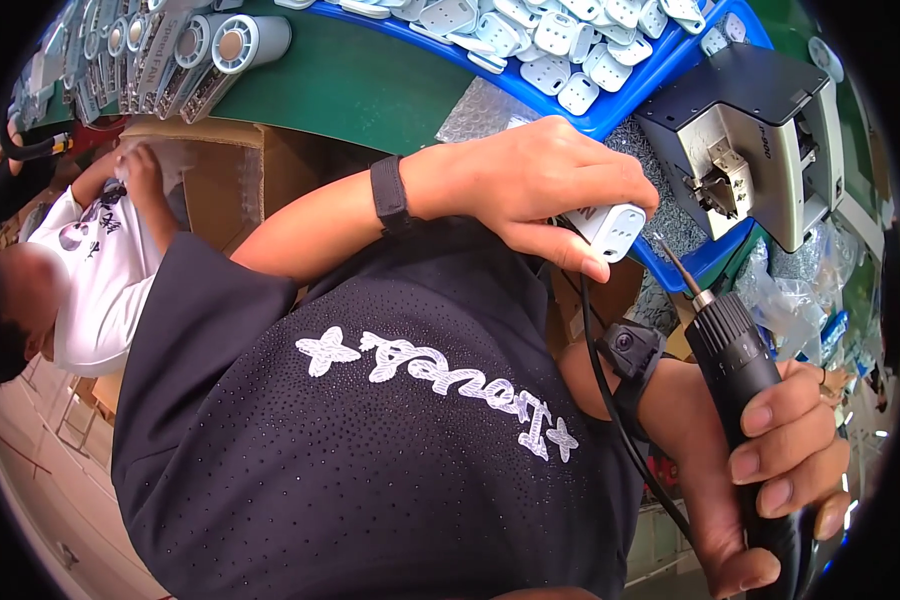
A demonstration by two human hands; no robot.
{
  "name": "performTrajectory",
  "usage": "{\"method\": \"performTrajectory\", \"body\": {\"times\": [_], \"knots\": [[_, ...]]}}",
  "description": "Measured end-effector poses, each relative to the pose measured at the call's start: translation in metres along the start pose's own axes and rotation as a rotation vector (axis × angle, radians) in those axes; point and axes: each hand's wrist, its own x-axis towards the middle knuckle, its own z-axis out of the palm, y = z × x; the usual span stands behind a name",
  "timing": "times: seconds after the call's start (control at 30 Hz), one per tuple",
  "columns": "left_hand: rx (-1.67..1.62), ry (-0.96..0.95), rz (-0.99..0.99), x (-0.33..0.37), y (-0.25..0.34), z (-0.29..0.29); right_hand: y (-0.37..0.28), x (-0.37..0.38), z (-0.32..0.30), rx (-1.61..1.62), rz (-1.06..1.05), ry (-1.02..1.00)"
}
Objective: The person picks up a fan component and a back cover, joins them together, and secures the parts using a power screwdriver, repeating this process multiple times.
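My left hand (pixel 560 185) is closed around a small white plastic housing (pixel 618 236), whose end face with small holes points toward my right hand. My right hand (pixel 792 450) grips a black electric screwdriver (pixel 735 360) by its body. The screwdriver's thin metal bit (pixel 678 268) points up and left, close to the housing; whether they touch I cannot tell. Beyond the bit stands a black and silver screw feeder machine (pixel 755 140), its metal outlet facing my hands.
A blue bin (pixel 610 122) heaped with white perforated plates (pixel 545 75) lies on the green table (pixel 350 80). Several white-blue handheld fans (pixel 255 45) stand at the far left. Small metal pieces lie beside the feeder. Clear plastic bags (pixel 805 290) lie at right. A person in white (pixel 100 260) works beside a cardboard box (pixel 210 180).
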Motion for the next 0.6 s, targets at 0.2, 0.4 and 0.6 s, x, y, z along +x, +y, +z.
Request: {"method": "performTrajectory", "body": {"times": [0.2, 0.4, 0.6], "knots": [[0.005, -0.015, 0.006, 0.004, 0.0, -0.005, 0.02, -0.005, 0.006, -0.004, 0.102, -0.04], [0.132, 0.116, 0.027, 0.001, 0.003, 0.0, 0.018, -0.009, 0.017, -0.021, 0.093, -0.031], [0.436, 0.171, -0.056, -0.004, 0.045, -0.022, 0.014, -0.011, 0.009, 0.0, 0.068, 0.064]]}}
